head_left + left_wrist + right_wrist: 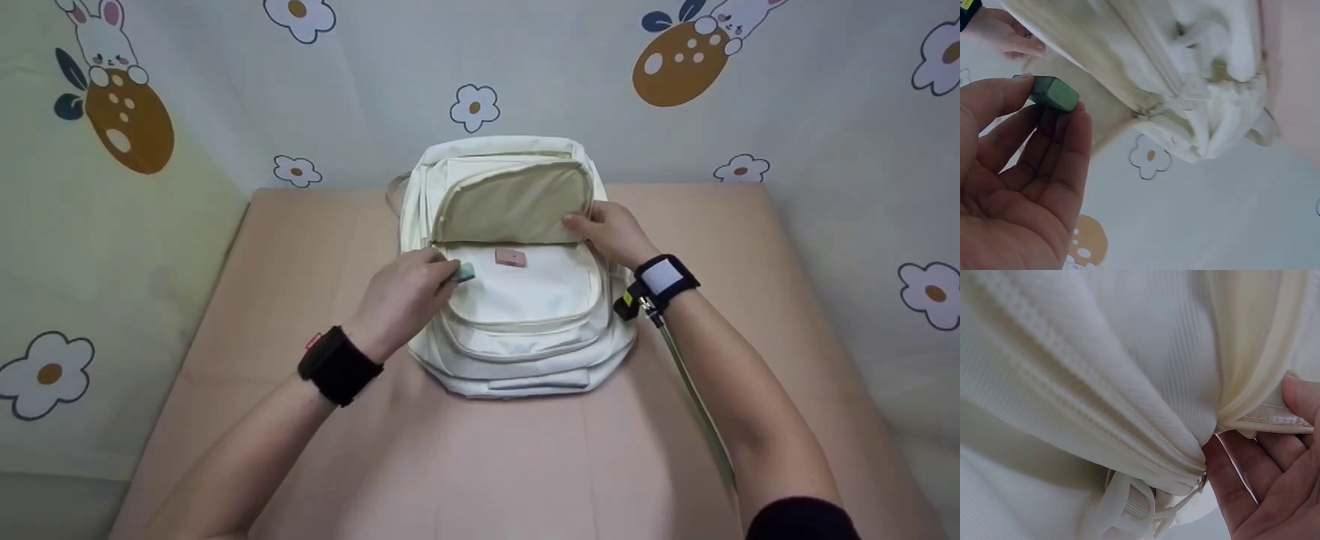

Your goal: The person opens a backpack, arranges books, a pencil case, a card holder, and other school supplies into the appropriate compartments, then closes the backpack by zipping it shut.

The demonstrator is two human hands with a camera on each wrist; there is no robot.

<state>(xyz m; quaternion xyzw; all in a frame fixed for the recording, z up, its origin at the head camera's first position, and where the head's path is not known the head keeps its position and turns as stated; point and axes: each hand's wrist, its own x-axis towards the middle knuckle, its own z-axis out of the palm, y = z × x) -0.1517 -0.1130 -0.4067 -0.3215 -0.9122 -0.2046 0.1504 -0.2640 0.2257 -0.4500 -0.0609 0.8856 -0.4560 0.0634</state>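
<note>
A cream backpack (525,360) lies with its front pocket unzipped and the beige-lined flap (517,202) folded up. Between thumb and fingertips my left hand (405,296) pinches a small green block (1057,93) with flat faces, over the left side of the pocket. On the white fabric below the flap sits a small pink block (511,258). My right hand (619,232) grips the flap's right edge, thumb on the lining. In the right wrist view its fingers (1241,467) lie behind the zipper-edged cloth (1275,417).
The backpack rests on a table with a pinkish-beige cover (510,465). Patterned cloth walls (390,90) stand behind it and at both sides. A strap (394,196) sticks out at the upper left. A cable (697,397) runs along my right forearm.
</note>
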